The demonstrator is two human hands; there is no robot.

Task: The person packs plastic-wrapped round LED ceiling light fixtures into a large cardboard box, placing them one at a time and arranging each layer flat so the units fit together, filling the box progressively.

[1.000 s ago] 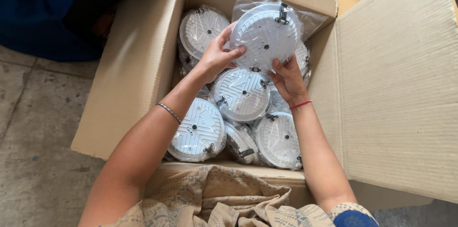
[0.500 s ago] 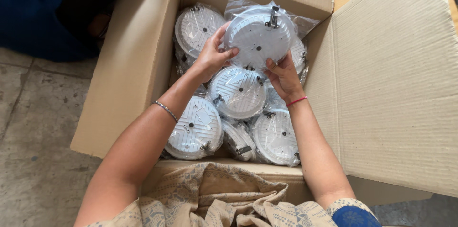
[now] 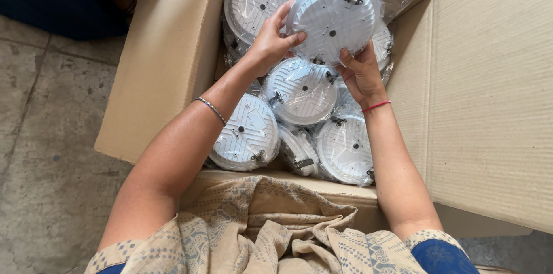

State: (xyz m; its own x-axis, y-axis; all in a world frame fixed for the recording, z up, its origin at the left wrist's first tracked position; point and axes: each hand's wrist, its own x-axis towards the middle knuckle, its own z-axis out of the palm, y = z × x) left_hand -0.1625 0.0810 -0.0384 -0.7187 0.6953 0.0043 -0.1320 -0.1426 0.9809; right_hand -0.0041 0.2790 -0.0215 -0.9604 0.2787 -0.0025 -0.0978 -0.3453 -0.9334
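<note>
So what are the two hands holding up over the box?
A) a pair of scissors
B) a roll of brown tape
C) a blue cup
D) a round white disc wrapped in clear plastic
D: the left hand and right hand grip a round white disc in a clear plastic bag, above the cardboard box packed with more wrapped discs.

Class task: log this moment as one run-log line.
left hand: grips bagged round light fixture | right hand: grips its lower edge | cardboard box: open, more bagged fixtures inside
</note>
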